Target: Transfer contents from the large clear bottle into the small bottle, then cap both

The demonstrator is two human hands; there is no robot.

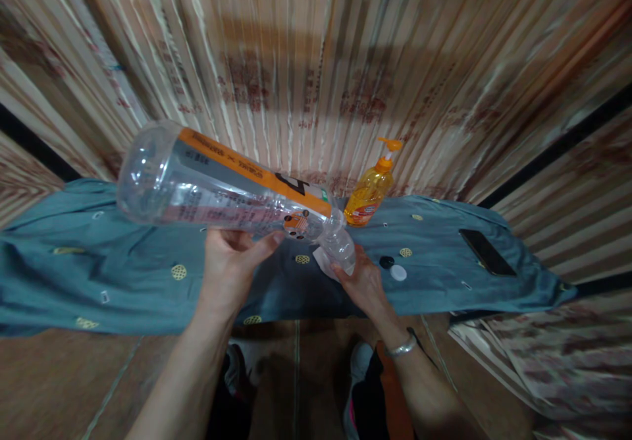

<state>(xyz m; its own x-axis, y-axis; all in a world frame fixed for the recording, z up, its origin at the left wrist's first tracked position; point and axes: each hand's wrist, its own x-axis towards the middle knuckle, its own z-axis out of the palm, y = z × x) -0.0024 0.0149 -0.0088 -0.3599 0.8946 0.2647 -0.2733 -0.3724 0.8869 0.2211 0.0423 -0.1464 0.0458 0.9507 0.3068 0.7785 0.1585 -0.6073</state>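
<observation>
My left hand (230,262) is closed around the underside of a large clear plastic bottle (222,193) with an orange and grey label. The bottle is tilted, its base up at the left and its neck down to the right. At that neck is a small clear ridged plastic container (340,246), with my right hand (363,278) closed on it. Whether the two touch or fit together I cannot tell. Beside the right fingers is a white piece (323,263), its kind unclear. A black cap (386,262) and a white cap (398,273) lie right of that hand.
A pump bottle of orange-yellow liquid (368,196) stands at the back of a table with a teal patterned cloth (143,295). A dark phone (486,252) lies on the right. Behind hangs a striped curtain (296,64). Dark bars run along both sides.
</observation>
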